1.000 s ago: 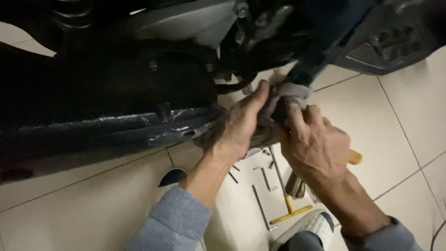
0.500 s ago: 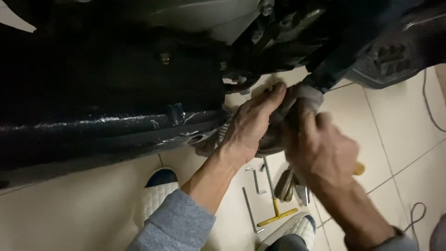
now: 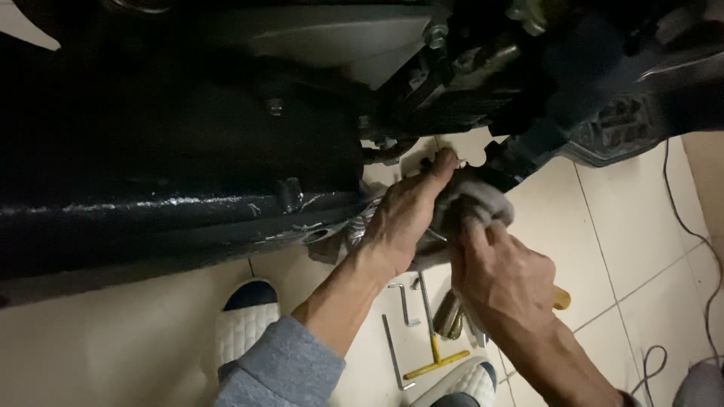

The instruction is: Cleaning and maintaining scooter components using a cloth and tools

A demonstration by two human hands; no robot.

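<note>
A grey rag (image 3: 473, 202) is pressed against the underside of the black scooter (image 3: 181, 151), clamped under the curled fingers of the right hand (image 3: 505, 275). The left hand (image 3: 403, 222) is laid just beside it, fingers together, fingertips (image 3: 446, 160) touching the dark metal above. Below both wrists, hex keys (image 3: 403, 305) and a yellow T-handle wrench (image 3: 436, 360) are seen on the tiled floor (image 3: 626, 249), between two white slippers (image 3: 243, 324).
</note>
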